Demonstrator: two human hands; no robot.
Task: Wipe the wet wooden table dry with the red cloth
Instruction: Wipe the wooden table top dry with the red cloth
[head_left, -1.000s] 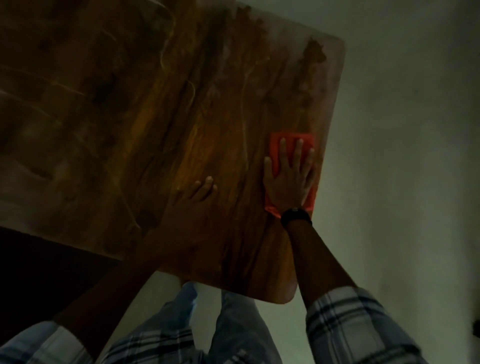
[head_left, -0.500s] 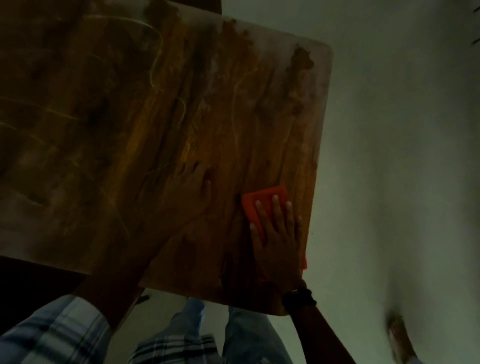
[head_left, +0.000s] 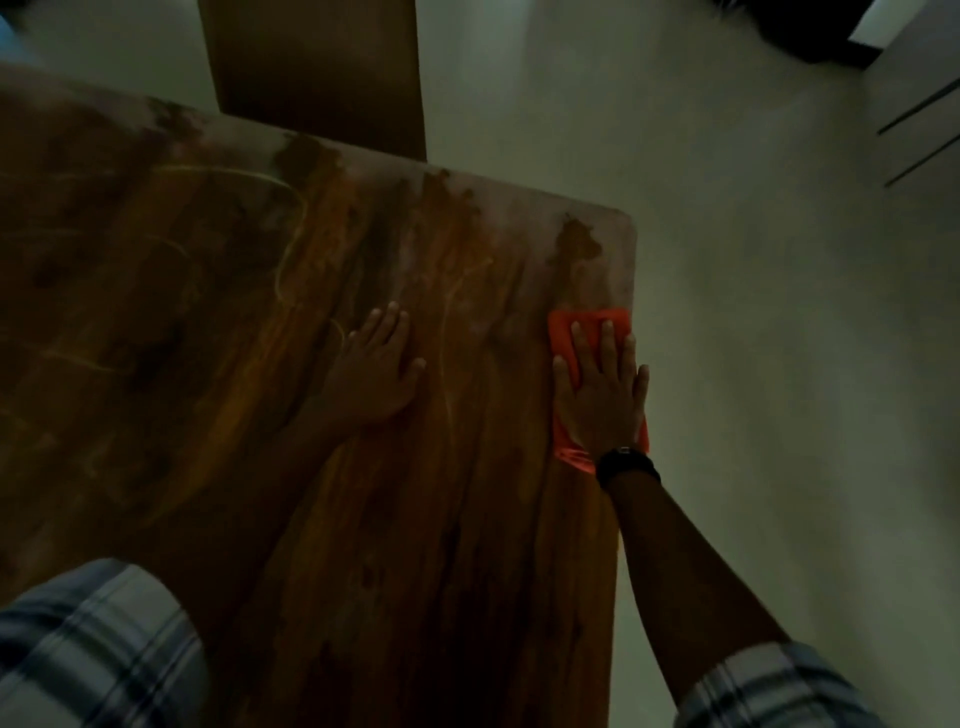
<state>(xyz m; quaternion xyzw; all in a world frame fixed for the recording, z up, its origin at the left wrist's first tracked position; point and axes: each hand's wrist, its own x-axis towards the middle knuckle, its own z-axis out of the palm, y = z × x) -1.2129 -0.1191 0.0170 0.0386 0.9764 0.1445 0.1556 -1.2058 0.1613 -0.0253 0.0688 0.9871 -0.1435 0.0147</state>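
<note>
Red cloth (head_left: 562, 338) sits at the right edge of the bench (head_left: 415, 519) near its far corner, pinned under the flat, straight-fingered right hand (head_left: 602, 395), left hand (head_left: 376, 371) flat on bare wood; risk: cloth overhangs, an outward stroke could drag it off the bench.

Left of the flat left hand (head_left: 376, 371), the wooden table (head_left: 182, 389) lies open.
</note>
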